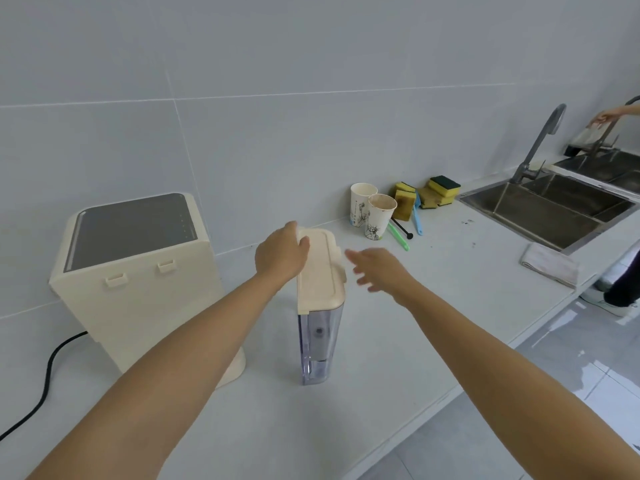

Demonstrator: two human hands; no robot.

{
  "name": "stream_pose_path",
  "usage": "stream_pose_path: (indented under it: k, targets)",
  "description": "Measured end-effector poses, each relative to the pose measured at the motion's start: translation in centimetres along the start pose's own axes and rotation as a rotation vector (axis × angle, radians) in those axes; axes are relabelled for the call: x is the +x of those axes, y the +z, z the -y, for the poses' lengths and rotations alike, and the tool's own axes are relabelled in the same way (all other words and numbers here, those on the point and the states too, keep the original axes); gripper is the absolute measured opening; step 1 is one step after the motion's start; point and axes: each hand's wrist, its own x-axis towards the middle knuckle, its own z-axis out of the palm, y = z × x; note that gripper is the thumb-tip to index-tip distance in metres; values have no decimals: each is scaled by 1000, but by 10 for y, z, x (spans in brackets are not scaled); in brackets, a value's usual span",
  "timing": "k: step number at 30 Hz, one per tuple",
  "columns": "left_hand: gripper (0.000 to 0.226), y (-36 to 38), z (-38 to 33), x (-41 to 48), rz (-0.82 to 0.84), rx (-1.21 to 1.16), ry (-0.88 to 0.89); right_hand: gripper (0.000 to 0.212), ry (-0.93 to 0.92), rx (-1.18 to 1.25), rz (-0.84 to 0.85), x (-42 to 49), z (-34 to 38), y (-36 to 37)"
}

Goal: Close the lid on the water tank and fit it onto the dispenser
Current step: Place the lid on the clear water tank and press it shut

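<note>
1. Left hand [281,252]: palm and fingers rest on the far end of the cream lid [320,271], pressing rather than gripping.
2. Right hand [379,268]: fingers spread, empty, just beside the lid.
3. Water tank [319,341]: upright on the counter [398,358], lid down, apart from the dispenser [138,282] to its left.

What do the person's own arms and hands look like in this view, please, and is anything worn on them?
Both arms are bare from the picture's lower edge to the fingertips: no sleeves show. The left hand and the right hand wear no gloves, and no watch, bracelet or ring can be seen on either. The right hand is slightly blurred, so small details on its fingers cannot be told.
</note>
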Motion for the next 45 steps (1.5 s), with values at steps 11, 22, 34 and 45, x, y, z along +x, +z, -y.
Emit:
stream_pose_path:
  k: [11, 22, 34, 45]
  targets:
    - [44, 31, -17, -55, -37, 280, 362, 44, -395, -441, 126, 39, 51, 22]
    - [33, 22, -7, -55, 65, 128, 248, 37, -357, -555, 169, 71, 48, 48]
    - [54, -13, 38, -41, 395, 253, 320, 35, -346, -552, 36, 72, 32, 42]
    - [48, -29, 65, -40, 346, 463, 415, 36, -272, -553, -93, 49, 13, 37]
